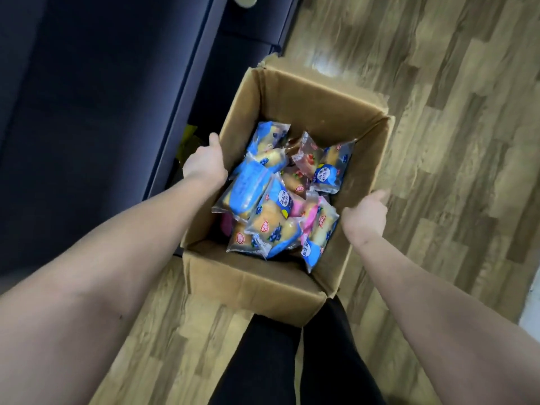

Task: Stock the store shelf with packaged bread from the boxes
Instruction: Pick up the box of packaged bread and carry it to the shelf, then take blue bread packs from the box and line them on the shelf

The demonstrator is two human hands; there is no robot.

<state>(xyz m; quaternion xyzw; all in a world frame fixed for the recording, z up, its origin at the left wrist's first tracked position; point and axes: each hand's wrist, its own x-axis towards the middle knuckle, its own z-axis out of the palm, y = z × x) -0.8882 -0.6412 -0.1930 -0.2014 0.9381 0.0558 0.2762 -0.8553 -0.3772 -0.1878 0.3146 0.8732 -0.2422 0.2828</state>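
Bread packets (263,200) lie heaped inside an open cardboard box (306,106). The left hand (206,163) is against its 9 o'clock wall and the right hand (365,217) against its 4 o'clock wall. The fingers are hidden outside, so I cannot tell the grip.

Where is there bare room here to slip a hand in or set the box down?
Inside the box, bare cardboard shows beyond the packs, along the far wall, and a strip at the near-left corner. The wood floor right of the box is bare. Packs crowd the middle and near-right.
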